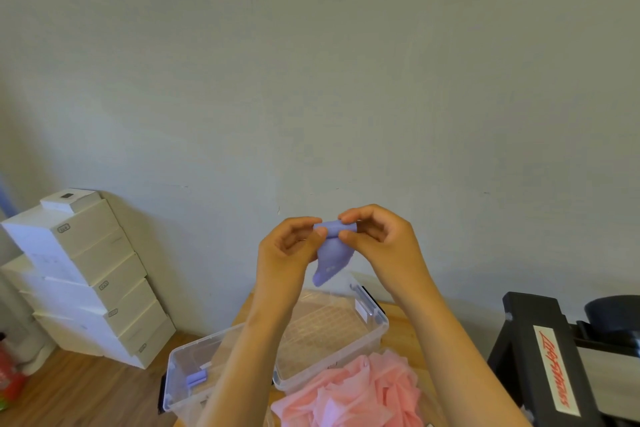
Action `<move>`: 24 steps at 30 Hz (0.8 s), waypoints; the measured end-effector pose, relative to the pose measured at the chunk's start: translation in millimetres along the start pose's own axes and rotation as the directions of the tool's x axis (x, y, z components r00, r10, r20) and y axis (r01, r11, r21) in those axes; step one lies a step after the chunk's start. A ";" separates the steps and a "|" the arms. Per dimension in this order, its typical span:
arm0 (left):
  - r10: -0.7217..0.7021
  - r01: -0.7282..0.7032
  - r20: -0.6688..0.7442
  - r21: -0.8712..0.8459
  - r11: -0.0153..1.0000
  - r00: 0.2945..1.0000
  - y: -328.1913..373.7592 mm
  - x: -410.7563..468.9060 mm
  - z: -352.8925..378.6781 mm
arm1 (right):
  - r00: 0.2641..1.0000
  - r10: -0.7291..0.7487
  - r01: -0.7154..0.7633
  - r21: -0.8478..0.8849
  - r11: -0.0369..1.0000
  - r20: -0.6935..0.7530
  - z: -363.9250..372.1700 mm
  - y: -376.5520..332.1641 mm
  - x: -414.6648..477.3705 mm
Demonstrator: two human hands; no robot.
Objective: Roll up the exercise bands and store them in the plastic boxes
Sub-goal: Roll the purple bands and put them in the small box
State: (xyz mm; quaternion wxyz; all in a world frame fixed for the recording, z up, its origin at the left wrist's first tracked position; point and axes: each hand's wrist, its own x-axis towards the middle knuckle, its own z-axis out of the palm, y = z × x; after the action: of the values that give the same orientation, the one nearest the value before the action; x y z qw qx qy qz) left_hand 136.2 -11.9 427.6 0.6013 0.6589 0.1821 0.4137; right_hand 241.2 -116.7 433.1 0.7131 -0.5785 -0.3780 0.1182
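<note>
A purple exercise band (331, 253) is held up in front of the wall, its top part rolled and its loose end hanging down. My left hand (289, 253) pinches the roll's left end and my right hand (377, 236) pinches its right end. Below stand two clear plastic boxes: the left box (180, 367) holds one rolled purple band (196, 377), the right box (372, 321) shows only its ribbed floor. A heap of pink bands (353, 392) lies in front of the right box.
The boxes rest on a wooden table (403, 314). A stack of white cardboard boxes (86, 274) leans by the wall at left. A black exercise machine (554, 357) with a red-lettered label stands at right. Wooden floor (86, 388) lies lower left.
</note>
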 end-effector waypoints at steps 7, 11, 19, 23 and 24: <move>0.089 -0.089 0.011 0.071 0.993 0.996 0.8 -0.5 -4.0 | 0.999 0.048 -0.049 -0.038 0.998 -0.021 2.8 1.7 0.7; 0.045 -0.046 0.031 0.030 0.999 0.999 -0.2 -2.6 -3.3 | 0.999 0.029 -0.030 -0.043 0.999 -0.015 2.5 1.2 0.1; -0.060 0.060 0.015 0.001 0.998 0.998 -1.0 1.7 -3.1 | 1.000 0.019 -0.019 -0.034 0.999 0.001 6.9 1.9 -2.0; 0.011 -0.012 0.028 0.042 0.999 1.000 -1.4 1.4 -6.7 | 0.998 0.065 -0.063 -0.061 0.996 0.019 6.6 6.5 -0.8; 0.027 -0.029 0.037 0.058 0.998 0.999 -1.7 1.2 -7.1 | 0.998 0.067 -0.066 -0.062 0.996 0.011 6.6 7.2 0.0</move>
State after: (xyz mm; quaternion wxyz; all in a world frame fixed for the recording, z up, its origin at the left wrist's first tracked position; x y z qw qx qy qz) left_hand 131.9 -6.1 425.9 0.5792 0.6861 0.1737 0.4044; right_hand 238.7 -109.7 426.8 0.6882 -0.6116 -0.3665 0.1340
